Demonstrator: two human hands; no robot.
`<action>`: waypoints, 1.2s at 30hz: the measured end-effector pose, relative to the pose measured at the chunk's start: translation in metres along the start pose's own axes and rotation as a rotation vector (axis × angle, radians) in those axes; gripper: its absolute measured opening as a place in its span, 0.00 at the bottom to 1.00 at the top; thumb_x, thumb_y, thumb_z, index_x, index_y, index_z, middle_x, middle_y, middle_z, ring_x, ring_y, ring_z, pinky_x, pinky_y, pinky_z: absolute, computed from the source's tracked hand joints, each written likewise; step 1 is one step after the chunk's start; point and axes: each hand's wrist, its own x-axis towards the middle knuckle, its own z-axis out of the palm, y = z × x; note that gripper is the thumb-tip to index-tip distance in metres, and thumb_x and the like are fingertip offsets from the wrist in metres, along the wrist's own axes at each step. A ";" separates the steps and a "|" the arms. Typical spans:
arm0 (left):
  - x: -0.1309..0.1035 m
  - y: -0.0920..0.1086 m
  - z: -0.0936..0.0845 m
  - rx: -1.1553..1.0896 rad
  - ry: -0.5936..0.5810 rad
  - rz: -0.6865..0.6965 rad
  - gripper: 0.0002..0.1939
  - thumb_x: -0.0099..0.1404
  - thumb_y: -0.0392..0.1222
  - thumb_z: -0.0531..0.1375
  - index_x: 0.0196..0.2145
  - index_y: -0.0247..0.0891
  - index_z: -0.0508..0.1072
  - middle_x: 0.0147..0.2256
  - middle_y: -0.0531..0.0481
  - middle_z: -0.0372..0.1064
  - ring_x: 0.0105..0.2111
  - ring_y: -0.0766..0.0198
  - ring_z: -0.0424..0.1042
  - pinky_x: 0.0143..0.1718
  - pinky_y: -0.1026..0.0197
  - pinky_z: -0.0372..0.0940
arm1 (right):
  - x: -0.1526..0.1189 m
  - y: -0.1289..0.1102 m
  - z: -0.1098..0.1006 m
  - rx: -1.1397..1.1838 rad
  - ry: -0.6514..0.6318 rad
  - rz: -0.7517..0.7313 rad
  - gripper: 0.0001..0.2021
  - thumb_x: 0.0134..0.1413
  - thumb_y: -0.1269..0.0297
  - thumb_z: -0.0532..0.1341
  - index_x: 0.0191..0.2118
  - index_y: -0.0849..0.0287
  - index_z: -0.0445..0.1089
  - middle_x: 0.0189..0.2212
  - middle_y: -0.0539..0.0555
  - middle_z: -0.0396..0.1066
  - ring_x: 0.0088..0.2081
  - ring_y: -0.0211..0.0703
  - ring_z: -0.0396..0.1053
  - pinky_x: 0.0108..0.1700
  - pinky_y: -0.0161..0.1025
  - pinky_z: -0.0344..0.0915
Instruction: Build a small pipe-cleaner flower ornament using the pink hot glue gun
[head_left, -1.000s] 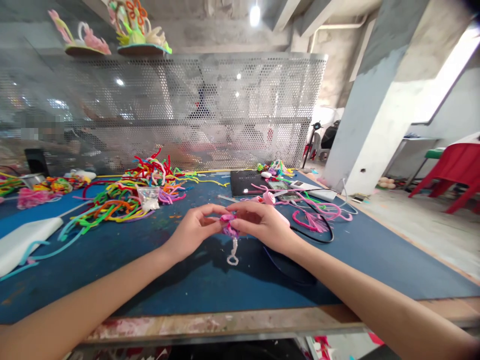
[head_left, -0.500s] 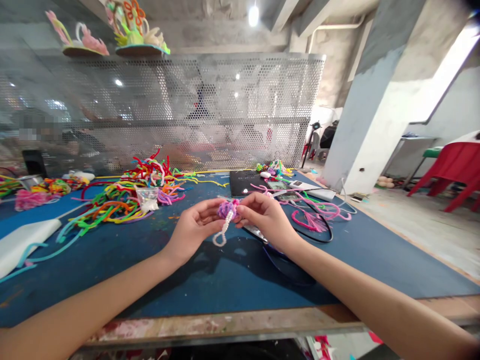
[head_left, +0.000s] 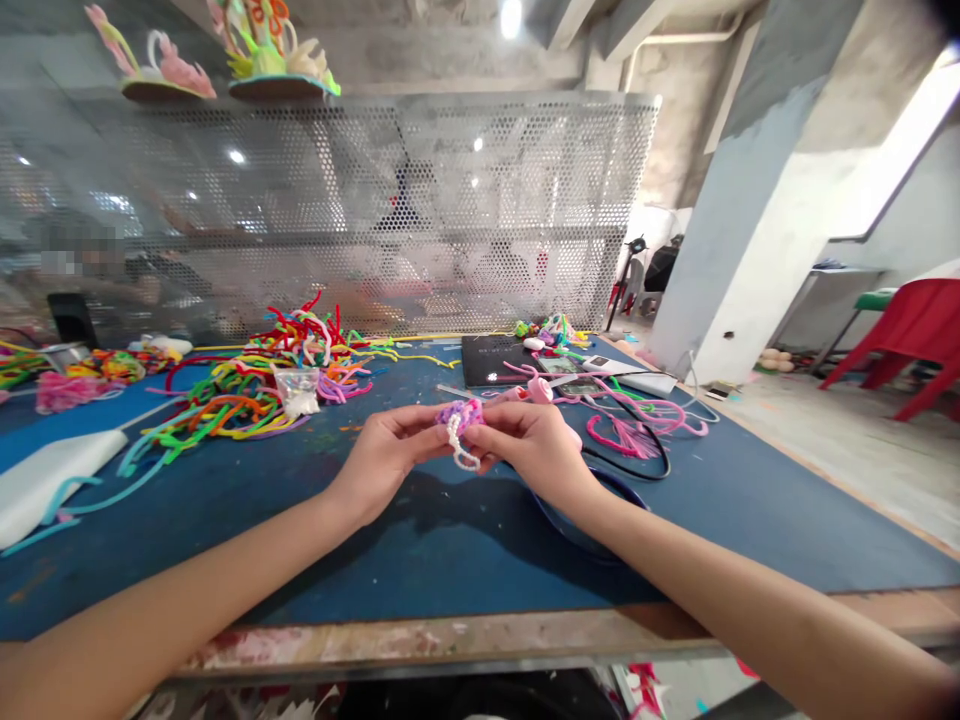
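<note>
Between both hands, above the blue table mat (head_left: 420, 560), is a small fuzzy purple-and-pink piece (head_left: 469, 410) that looks made of pipe cleaner. A loop of white beads (head_left: 463, 452) hangs from its near side. My left hand (head_left: 394, 450) pinches the piece from the left, thumb in front. My right hand (head_left: 536, 435) grips its right side, with thumb and fingers closed on it. The fingertips hide part of the piece. Just behind my right hand lies a pink-handled tool (head_left: 538, 389), partly covered; its kind is unclear.
A heap of colourful pipe cleaners (head_left: 240, 390) lies left, with a bag of white beads (head_left: 298, 390). A black box (head_left: 491, 360), pink pipe cleaners (head_left: 619, 436) and a dark cable (head_left: 660, 462) lie right. A white slab (head_left: 60, 480) is far left. A perforated metal screen (head_left: 360, 220) stands behind.
The piece has turned in my hands and the bead loop has swung right and up. Both hands are slightly lower, and the pink-handled tool now shows behind my right hand.
</note>
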 end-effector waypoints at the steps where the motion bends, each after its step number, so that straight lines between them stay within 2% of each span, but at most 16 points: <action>1: 0.000 0.001 -0.001 0.004 -0.014 -0.008 0.15 0.48 0.43 0.70 0.35 0.39 0.80 0.33 0.47 0.78 0.31 0.64 0.74 0.37 0.63 0.68 | 0.000 0.001 -0.001 0.005 -0.019 0.013 0.15 0.38 0.54 0.69 0.29 0.63 0.74 0.19 0.48 0.72 0.20 0.35 0.71 0.25 0.34 0.72; 8: 0.001 0.007 -0.010 0.143 -0.124 -0.009 0.10 0.43 0.39 0.72 0.27 0.37 0.80 0.29 0.49 0.78 0.27 0.68 0.73 0.34 0.67 0.67 | -0.003 0.003 -0.010 -0.055 -0.222 -0.013 0.17 0.38 0.52 0.69 0.24 0.63 0.70 0.18 0.50 0.71 0.20 0.37 0.72 0.23 0.32 0.71; 15: 0.002 0.016 -0.012 0.306 -0.243 -0.035 0.06 0.41 0.35 0.72 0.20 0.36 0.79 0.22 0.51 0.76 0.21 0.68 0.72 0.28 0.67 0.68 | -0.004 0.000 -0.019 -0.414 -0.397 -0.281 0.14 0.49 0.55 0.65 0.25 0.62 0.70 0.19 0.51 0.71 0.22 0.38 0.72 0.24 0.31 0.71; 17: 0.005 0.014 -0.013 0.293 -0.221 -0.003 0.07 0.41 0.35 0.72 0.23 0.37 0.80 0.24 0.51 0.77 0.24 0.67 0.73 0.30 0.67 0.69 | 0.000 0.003 -0.021 -0.448 -0.372 -0.357 0.14 0.50 0.55 0.64 0.25 0.62 0.70 0.19 0.51 0.71 0.21 0.37 0.72 0.24 0.31 0.70; 20: 0.009 0.009 -0.014 0.173 -0.177 0.042 0.12 0.45 0.39 0.71 0.31 0.40 0.81 0.30 0.49 0.78 0.28 0.65 0.75 0.33 0.65 0.70 | 0.006 0.005 -0.024 -0.410 -0.263 -0.436 0.13 0.51 0.55 0.63 0.27 0.61 0.70 0.20 0.51 0.71 0.21 0.36 0.71 0.25 0.32 0.69; 24: 0.009 0.006 -0.016 0.088 -0.211 0.017 0.14 0.49 0.43 0.70 0.35 0.39 0.80 0.33 0.46 0.78 0.28 0.63 0.76 0.28 0.65 0.70 | 0.007 0.002 -0.025 -0.471 -0.270 -0.550 0.10 0.50 0.58 0.65 0.30 0.61 0.73 0.22 0.51 0.71 0.23 0.35 0.69 0.27 0.32 0.69; 26: 0.007 0.007 -0.016 0.073 -0.215 0.023 0.13 0.49 0.42 0.70 0.35 0.39 0.80 0.33 0.47 0.78 0.28 0.63 0.76 0.29 0.65 0.71 | 0.005 0.000 -0.024 -0.493 -0.250 -0.553 0.08 0.51 0.61 0.65 0.34 0.60 0.74 0.24 0.51 0.72 0.25 0.35 0.70 0.28 0.31 0.70; 28: 0.006 0.008 -0.015 0.062 -0.196 0.068 0.10 0.49 0.40 0.70 0.33 0.39 0.80 0.31 0.48 0.78 0.29 0.64 0.76 0.31 0.65 0.71 | 0.002 -0.001 -0.021 -0.421 -0.187 -0.495 0.11 0.50 0.62 0.65 0.40 0.59 0.74 0.29 0.52 0.73 0.27 0.35 0.72 0.28 0.31 0.71; 30: 0.005 0.008 -0.014 0.091 -0.164 0.137 0.09 0.49 0.38 0.70 0.32 0.39 0.80 0.30 0.49 0.78 0.29 0.65 0.75 0.32 0.65 0.71 | -0.001 -0.001 -0.017 -0.305 -0.125 -0.467 0.14 0.49 0.63 0.66 0.43 0.58 0.74 0.33 0.53 0.74 0.27 0.35 0.73 0.27 0.31 0.72; 32: 0.003 0.008 -0.014 0.163 -0.130 0.225 0.09 0.51 0.37 0.69 0.33 0.40 0.80 0.31 0.49 0.78 0.29 0.65 0.75 0.32 0.65 0.71 | -0.002 0.000 -0.013 -0.240 -0.076 -0.509 0.13 0.47 0.64 0.67 0.42 0.57 0.74 0.35 0.53 0.74 0.28 0.35 0.73 0.26 0.31 0.73; 36: -0.005 0.010 -0.013 0.359 -0.078 0.545 0.09 0.53 0.37 0.67 0.35 0.41 0.80 0.33 0.49 0.76 0.32 0.65 0.74 0.33 0.66 0.70 | -0.005 -0.002 -0.012 -0.334 -0.047 -0.658 0.10 0.51 0.68 0.64 0.41 0.56 0.75 0.33 0.52 0.75 0.28 0.36 0.73 0.28 0.31 0.74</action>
